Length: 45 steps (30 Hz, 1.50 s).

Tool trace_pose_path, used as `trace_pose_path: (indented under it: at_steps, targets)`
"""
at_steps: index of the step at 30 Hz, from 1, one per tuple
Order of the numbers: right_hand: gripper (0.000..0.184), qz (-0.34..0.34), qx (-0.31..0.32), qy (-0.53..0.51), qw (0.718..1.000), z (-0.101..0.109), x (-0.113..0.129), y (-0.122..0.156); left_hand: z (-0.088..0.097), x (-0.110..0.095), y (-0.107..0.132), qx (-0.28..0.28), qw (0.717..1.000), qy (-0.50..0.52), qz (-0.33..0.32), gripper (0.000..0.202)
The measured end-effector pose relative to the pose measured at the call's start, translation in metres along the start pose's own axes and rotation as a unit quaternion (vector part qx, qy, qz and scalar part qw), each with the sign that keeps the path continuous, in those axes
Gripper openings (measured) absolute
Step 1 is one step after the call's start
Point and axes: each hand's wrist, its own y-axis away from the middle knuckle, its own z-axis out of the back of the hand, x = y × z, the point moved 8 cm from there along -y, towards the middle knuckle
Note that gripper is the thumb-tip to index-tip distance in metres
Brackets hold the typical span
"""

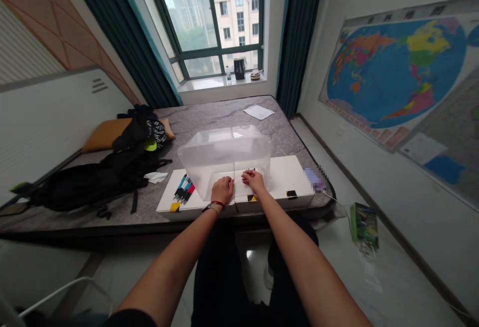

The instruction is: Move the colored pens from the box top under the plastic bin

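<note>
My left hand [222, 190] rests low in front of a clear plastic bin [209, 155], its fingers curled together; whatever they hold, if anything, is too small to make out. My right hand [254, 181] is just to the right, thumb and fingers pinched. Something thin seems to run between the two hands, and a small dark tip shows by the right fingers, but its kind is unclear. The bin lies tipped on its side with its opening towards me, on white flat boxes [286, 172]. Left of the bin, several pens [184, 189] lie in a bunch on the white surface.
Beneath the boxes is a grey mattress [209, 117]. A black backpack [93, 180] and a crumpled tissue [156, 177] lie left. A white sheet [259, 112] lies at the back. Right, a cable runs towards a green box [364, 225] on the floor.
</note>
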Motion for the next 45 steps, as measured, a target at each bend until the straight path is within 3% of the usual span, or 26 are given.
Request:
trace_pose_path:
  at_steps: [8, 17, 30, 39, 45]
  targets:
    - [0.036, 0.016, -0.016, -0.07, 0.997, 0.004, -0.001, -0.004, -0.003, -0.002, -0.003, -0.002, 1.0, -0.024, 0.002, 0.031]
    - [0.031, 0.05, 0.026, -0.029, 0.998, 0.002, 0.005, 0.0, -0.005, -0.001, -0.002, 0.008, 1.0, -0.027, 0.004, 0.034]
    - [0.019, 0.051, 0.015, 0.002, 0.999, -0.001, 0.009, 0.008, -0.003, 0.003, -0.001, 0.004, 1.0, -0.003, 0.018, 0.037]
    - [0.024, 0.09, 0.153, 0.117, 0.977, -0.021, 0.013, 0.014, -0.001, 0.002, -0.001, -0.008, 1.0, -0.02, 0.012, 0.04]
    - [0.022, 0.091, 0.188, 0.163, 0.964, -0.029, 0.008, 0.013, -0.004, 0.002, -0.001, 0.004, 1.0, -0.002, 0.005, 0.038]
